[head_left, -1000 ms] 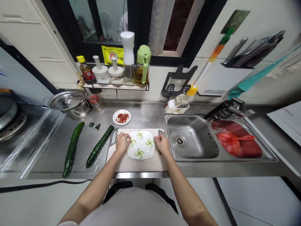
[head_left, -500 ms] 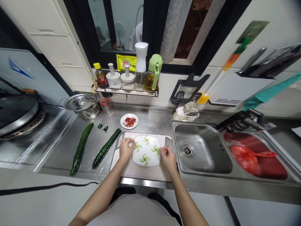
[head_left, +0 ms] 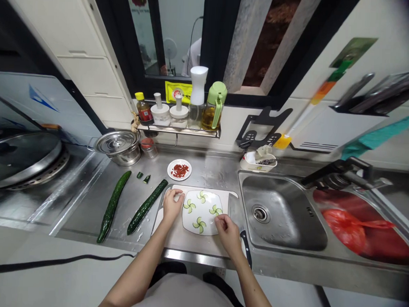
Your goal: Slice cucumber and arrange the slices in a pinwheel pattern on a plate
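A white squarish plate (head_left: 192, 195) lies on a pale cutting board (head_left: 179, 242). Several pinwheels of thin cucumber slices (head_left: 199, 224) are laid out on it. My left hand (head_left: 171, 207) is beside the plate's left edge, fingers loosely curved, thumb and forefinger a little apart, with nothing visible in them. At the lower right rim, my right hand (head_left: 227, 234) has thumb and fingertips drawn together; whatever may be between them is too small to tell. A knife with a black handle (head_left: 245, 246) lies at the board's right side, partly hidden by my right arm.
Two whole cucumbers (head_left: 113, 208) and small cucumber ends (head_left: 146, 179) lie left of the board. Behind it stands a small dish of red berries (head_left: 179, 170). A steel sink (head_left: 279, 210) is at right, a lidded pot (head_left: 119, 146) at back left, seasoning bottles (head_left: 196, 99) on a rack.
My right hand has moved from the right pinwheel down along the plate's rim. My left hand has drawn slightly off the left pinwheel. The whole view has shifted a little.
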Tool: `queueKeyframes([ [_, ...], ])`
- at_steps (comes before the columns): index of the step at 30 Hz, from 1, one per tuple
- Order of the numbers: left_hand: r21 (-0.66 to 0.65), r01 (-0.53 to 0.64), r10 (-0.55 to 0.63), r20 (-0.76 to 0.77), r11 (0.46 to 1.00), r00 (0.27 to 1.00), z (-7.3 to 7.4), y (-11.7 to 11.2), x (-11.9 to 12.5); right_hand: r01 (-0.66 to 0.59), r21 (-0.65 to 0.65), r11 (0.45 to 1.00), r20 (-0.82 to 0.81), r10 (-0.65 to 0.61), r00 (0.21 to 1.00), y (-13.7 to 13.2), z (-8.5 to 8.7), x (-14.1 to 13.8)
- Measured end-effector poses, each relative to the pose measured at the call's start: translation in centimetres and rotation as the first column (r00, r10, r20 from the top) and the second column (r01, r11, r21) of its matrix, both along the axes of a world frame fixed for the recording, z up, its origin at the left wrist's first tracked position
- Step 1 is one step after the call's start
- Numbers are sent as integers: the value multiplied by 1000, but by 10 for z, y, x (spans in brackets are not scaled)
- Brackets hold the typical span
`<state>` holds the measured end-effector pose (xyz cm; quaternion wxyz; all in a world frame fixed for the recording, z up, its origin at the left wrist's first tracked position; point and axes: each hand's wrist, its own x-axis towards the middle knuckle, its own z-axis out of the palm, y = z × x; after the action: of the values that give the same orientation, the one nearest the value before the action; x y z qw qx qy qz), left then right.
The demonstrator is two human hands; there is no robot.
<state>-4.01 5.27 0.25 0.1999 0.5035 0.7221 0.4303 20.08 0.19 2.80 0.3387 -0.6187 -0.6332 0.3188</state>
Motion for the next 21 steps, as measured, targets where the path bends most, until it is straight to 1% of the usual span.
queueKeyframes([
  [7,6,-119,119,42,993,992,-2,39,-12,11,8,1000,-11,-11,1000,4,-5,2],
  [9,-17,-161,161,36,987,986,-4,51,-15,5,1,1000,-10,-5,1000,4,-7,3],
  [12,-91,-227,230,21,970,973,-5,71,-21,2,-7,1000,-9,-2,1000,6,-9,5],
  [16,-186,-267,258,-70,946,964,-4,97,-31,24,-13,1000,-10,-24,1000,8,-7,8],
  [21,-264,-274,214,-236,925,948,-3,122,-47,40,-31,999,-22,-40,999,8,-5,12],
])
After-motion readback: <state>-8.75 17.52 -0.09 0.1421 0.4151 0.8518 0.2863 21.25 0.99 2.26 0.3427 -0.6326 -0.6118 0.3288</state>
